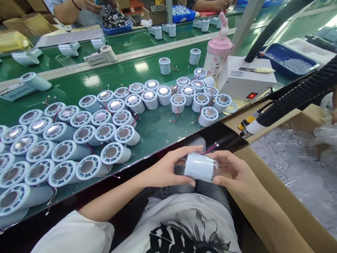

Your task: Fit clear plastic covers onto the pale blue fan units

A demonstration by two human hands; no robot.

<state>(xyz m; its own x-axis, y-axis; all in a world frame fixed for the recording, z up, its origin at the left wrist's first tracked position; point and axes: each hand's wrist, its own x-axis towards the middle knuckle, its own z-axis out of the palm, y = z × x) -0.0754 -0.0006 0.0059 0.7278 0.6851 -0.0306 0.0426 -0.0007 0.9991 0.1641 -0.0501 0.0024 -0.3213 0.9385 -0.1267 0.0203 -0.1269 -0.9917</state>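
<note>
Over my lap, I hold a light blue cylindrical housing lying sideways between both hands. A clear plastic cover sits around its right end, and thin red and purple wires with a small white plug stick out behind it. My left hand grips the housing's left end between thumb and fingers. At the opposite end, my right hand is closed on the clear cover. On the green bench beyond stand many similar blue housings with round metal discs on top, several trailing wires.
At right, an open cardboard box holds clear plastic covers. A white box with a red switch stands beside a pink-lidded bottle. A black corrugated hose crosses the right side. Co-workers' hands are across the line.
</note>
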